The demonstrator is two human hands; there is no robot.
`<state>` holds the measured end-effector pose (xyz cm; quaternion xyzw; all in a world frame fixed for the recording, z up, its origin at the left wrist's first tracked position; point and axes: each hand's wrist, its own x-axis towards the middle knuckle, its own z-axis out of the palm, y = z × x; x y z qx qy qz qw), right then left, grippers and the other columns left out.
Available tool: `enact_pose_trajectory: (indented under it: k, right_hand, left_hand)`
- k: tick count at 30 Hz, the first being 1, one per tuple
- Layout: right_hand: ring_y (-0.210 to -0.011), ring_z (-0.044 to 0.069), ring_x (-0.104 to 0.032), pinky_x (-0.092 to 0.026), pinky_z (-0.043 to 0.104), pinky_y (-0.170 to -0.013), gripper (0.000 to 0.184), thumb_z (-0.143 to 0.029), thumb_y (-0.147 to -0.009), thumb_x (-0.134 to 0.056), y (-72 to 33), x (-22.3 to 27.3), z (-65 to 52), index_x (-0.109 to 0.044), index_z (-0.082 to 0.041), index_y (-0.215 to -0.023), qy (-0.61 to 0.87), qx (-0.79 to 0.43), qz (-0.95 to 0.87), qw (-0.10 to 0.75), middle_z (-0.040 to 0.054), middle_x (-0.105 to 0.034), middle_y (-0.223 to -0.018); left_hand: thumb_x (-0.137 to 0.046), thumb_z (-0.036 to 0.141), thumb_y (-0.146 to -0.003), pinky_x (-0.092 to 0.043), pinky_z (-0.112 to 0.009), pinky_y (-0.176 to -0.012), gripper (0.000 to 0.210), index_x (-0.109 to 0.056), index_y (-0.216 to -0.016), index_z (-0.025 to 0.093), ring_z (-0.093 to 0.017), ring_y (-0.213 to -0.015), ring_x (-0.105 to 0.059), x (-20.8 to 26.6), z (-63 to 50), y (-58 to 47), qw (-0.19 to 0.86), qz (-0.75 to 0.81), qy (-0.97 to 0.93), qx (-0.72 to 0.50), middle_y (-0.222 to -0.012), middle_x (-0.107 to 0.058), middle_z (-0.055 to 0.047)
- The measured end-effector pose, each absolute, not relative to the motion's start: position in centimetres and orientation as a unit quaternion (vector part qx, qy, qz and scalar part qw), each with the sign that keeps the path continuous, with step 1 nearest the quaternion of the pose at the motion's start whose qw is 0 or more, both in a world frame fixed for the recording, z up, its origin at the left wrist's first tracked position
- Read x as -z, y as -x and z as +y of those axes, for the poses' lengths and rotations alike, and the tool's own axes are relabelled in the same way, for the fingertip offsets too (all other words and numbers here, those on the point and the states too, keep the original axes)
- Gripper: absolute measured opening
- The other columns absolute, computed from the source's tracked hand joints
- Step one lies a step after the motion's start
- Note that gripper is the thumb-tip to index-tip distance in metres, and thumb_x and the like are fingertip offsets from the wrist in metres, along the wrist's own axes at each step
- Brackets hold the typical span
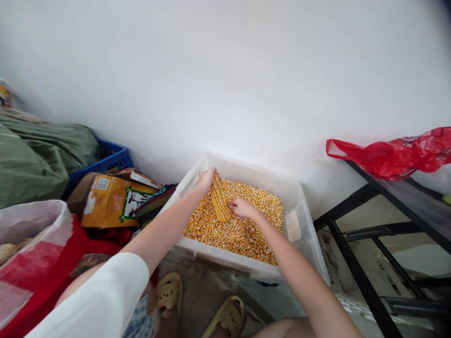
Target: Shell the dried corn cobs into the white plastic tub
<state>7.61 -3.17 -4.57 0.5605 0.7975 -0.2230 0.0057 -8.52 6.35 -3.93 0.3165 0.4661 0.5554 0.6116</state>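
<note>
My left hand (208, 179) is closed around the upper end of a yellow corn cob (219, 204). The cob slants down to the right, its lower end at the loose corn kernels (211, 231), and a dark gap runs between kernel rows near its top. My right hand (241, 208) is beside the cob's lower right side with its fingers curled together; what they hold, if anything, is hidden. Both hands are over a translucent plastic bin (296, 197), which holds a deep layer of yellow and whitish kernels.
Against the white wall (225, 80) stands the bin. Left are a cardboard box (109, 199), a blue crate (114, 155), green cloth (45, 150) and a red-white bag (38, 234). A black metal frame (359, 267) with a red plastic bag (391, 152) stands right. My sandals (227, 317) are below.
</note>
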Motion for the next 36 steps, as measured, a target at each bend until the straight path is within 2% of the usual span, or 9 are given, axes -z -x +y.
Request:
enact_pose_trajectory:
  k: [8, 13, 16, 20, 23, 29, 36]
  right_hand:
    - [-0.063, 0.014, -0.055, -0.034, 0.021, -0.055, 0.022, -0.019, -0.072, -0.045, -7.0, 3.6, -4.2, -0.066, -0.012, -0.079, -0.527, 0.139, 0.838, 0.033, 0.0097, -0.066, -0.078]
    - [-0.064, 0.013, -0.056, -0.032, 0.02, -0.054, 0.021, -0.022, -0.073, -0.048, -6.9, 3.3, -4.6, -0.066, -0.013, -0.077, -0.559, 0.14, 0.816, 0.048, 0.009, -0.066, -0.076]
    - [-0.065, 0.014, -0.057, -0.033, 0.02, -0.054, 0.028, -0.026, -0.077, -0.042, -6.6, 3.9, -4.6, -0.065, -0.011, -0.077, -0.605, 0.14, 0.784, 0.02, 0.0101, -0.065, -0.075]
    - [-0.072, 0.016, -0.059, -0.036, 0.021, -0.06, 0.05, -0.035, -0.087, -0.022, -6.0, 4.8, -4.6, -0.065, -0.011, -0.081, -0.652, 0.149, 0.742, -0.052, 0.013, -0.065, -0.08]
    - [-0.075, 0.016, -0.059, -0.038, 0.022, -0.065, 0.061, -0.039, -0.089, -0.011, -5.7, 4.9, -4.5, -0.065, -0.011, -0.082, -0.658, 0.172, 0.73, -0.073, 0.0129, -0.065, -0.083]
    - [-0.082, 0.018, -0.06, -0.039, 0.025, -0.072, 0.063, -0.038, -0.089, -0.008, -5.4, 4.9, -4.7, -0.065, -0.011, -0.087, -0.67, 0.131, 0.728, -0.067, 0.015, -0.065, -0.087]
    - [-0.078, 0.02, -0.061, -0.039, 0.026, -0.067, 0.064, -0.038, -0.089, -0.005, -3.6, 5.6, -5.8, -0.064, -0.011, -0.089, -0.693, 0.115, 0.707, -0.088, 0.0158, -0.065, -0.086]
  left_hand:
    - [-0.05, 0.031, -0.065, -0.039, -0.024, -0.044, 0.018, -0.051, -0.06, 0.014, -0.015, -0.042, -0.052, 3.3, 5.6, 5.9, 0.539, 0.493, -0.374, -0.572, -0.042, -0.052, -0.004]
    - [-0.05, 0.028, -0.065, -0.038, -0.025, -0.045, 0.016, -0.051, -0.057, 0.015, -0.015, -0.042, -0.052, 3.1, 5.5, 4.7, 0.527, 0.49, -0.401, -0.568, -0.045, -0.052, -0.003]
    - [-0.049, 0.028, -0.065, -0.038, -0.025, -0.044, 0.016, -0.051, -0.055, 0.015, -0.015, -0.041, -0.052, 3.1, 5.6, 4.8, 0.526, 0.489, -0.403, -0.568, -0.045, -0.052, -0.003]
    - [-0.049, 0.029, -0.065, -0.038, -0.024, -0.045, 0.017, -0.052, -0.056, 0.015, -0.015, -0.042, -0.052, 3.2, 5.7, 5.2, 0.522, 0.499, -0.393, -0.57, -0.043, -0.052, -0.004]
    - [-0.049, 0.029, -0.065, -0.039, -0.024, -0.046, 0.017, -0.052, -0.056, 0.015, -0.015, -0.042, -0.052, 3.2, 5.6, 5.3, 0.526, 0.492, -0.389, -0.575, -0.043, -0.052, -0.004]
    - [-0.047, 0.026, -0.063, -0.038, -0.025, -0.044, 0.013, -0.049, -0.056, 0.015, -0.015, -0.04, -0.051, 2.8, 5.4, 5.4, 0.545, 0.487, -0.366, -0.576, -0.042, -0.049, -0.002]
    - [-0.047, 0.026, -0.062, -0.038, -0.025, -0.042, 0.012, -0.047, -0.057, 0.016, -0.014, -0.039, -0.05, 3.1, 5.7, 5.6, 0.541, 0.487, -0.338, -0.596, -0.042, -0.047, 0.0]
